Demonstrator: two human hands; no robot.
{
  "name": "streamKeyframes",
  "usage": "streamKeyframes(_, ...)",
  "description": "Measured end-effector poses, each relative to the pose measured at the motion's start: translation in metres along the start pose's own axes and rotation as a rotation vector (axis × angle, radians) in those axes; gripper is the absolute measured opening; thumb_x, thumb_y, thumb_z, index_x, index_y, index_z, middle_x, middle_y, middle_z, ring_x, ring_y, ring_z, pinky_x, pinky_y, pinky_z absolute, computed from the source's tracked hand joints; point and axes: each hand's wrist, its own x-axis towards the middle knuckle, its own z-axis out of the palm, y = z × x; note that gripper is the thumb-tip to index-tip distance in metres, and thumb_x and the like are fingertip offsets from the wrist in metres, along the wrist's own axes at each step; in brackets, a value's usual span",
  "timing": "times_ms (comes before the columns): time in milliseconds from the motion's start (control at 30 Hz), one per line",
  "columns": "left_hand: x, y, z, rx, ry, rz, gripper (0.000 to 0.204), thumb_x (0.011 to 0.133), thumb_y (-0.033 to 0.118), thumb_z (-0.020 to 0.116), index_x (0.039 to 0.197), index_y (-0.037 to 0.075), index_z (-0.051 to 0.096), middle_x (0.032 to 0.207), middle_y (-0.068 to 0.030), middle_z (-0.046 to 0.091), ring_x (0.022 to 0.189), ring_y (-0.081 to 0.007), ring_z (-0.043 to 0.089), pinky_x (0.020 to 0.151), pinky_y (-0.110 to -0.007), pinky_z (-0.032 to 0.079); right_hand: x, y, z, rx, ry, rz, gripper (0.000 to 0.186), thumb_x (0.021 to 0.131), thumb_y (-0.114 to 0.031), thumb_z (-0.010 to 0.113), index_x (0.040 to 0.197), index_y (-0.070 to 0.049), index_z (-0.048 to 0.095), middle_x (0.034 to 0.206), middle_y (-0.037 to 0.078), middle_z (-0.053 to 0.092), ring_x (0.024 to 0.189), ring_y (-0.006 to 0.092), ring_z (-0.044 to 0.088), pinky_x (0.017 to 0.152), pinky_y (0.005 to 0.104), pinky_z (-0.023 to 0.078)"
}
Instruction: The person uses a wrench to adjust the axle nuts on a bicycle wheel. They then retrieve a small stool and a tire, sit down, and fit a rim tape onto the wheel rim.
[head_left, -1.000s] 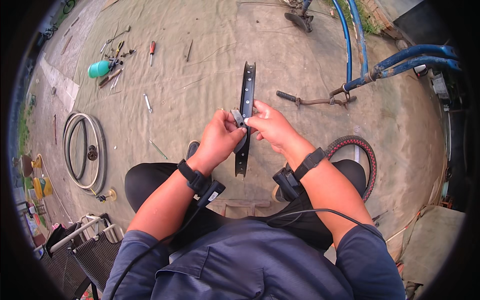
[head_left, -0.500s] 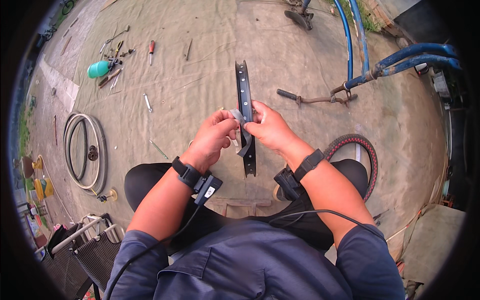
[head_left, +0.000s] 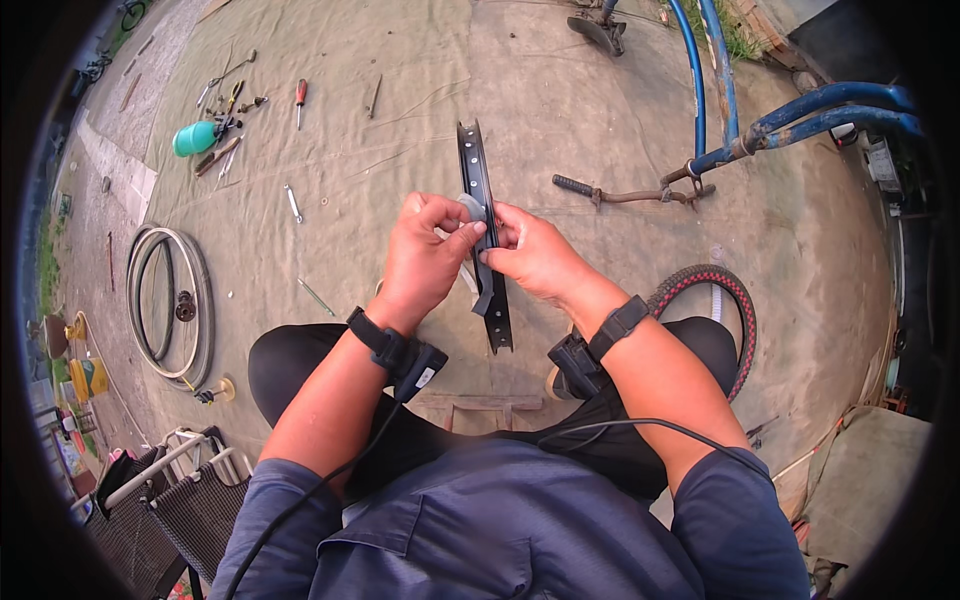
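Note:
A black wheel rim (head_left: 470, 158), seen edge-on with a row of holes, stands upright in front of me. My left hand (head_left: 432, 250) pinches a grey flexible strip (head_left: 471, 206) against the rim's upper-middle part, and part of the strip hangs lower down along the rim. My right hand (head_left: 532, 252) grips the rim from the right, its thumb pressed on the rim below my left fingers. Some of the strip is hidden behind my fingers.
A blue bicycle frame (head_left: 727, 116) with rusty handlebar (head_left: 637, 197) lies right, above a red-patterned tyre (head_left: 737, 315). Left are tyres (head_left: 202, 282), a screwdriver (head_left: 301, 92), a wrench (head_left: 292, 202), a turquoise bottle (head_left: 190, 138) and a mesh chair (head_left: 200, 500).
My left hand has moved up, carrying the grey strip higher on the rim. The rim's upper end has shifted to the left. My right hand stays on the rim.

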Motion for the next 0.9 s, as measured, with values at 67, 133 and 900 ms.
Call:
streamKeyframes(67,-0.002,-0.002,0.002,0.005,0.013,-0.014,0.013,0.083,0.003,0.078,0.089,0.003,0.066,0.092,-0.0052,0.05,0.08,-0.0143,0.054,0.068,-0.028,0.05,0.0,0.0,-0.002,-0.021,-0.011,-0.004,0.057,0.083,0.001,0.064,0.139,-0.006,0.054,0.07,-0.004,0.057,0.061,0.0047,0.049,0.054,0.0256,0.039)
streamKeyframes(133,-0.002,-0.003,0.004,0.003,0.02,-0.022,0.013,0.083,0.003,0.079,0.088,0.003,0.067,0.092,-0.0052,0.051,0.081,-0.0148,0.054,0.07,-0.029,0.049,0.0,-0.001,-0.003,-0.016,-0.027,0.004,0.059,0.082,0.002,0.065,0.139,-0.005,0.053,0.072,-0.003,0.058,0.063,0.0051,0.051,0.055,0.0257,0.041)
streamKeyframes(900,-0.009,-0.006,0.014,-0.079,0.062,-0.135,0.012,0.086,0.007,0.078,0.089,0.003,0.067,0.092,-0.0049,0.052,0.072,-0.0104,0.056,0.065,-0.027,0.049,-0.003,0.001,-0.002,-0.021,-0.033,0.033,0.073,0.077,-0.001,0.066,0.146,0.0,0.042,0.078,0.001,0.063,0.068,0.0089,0.057,0.059,0.027,0.047)
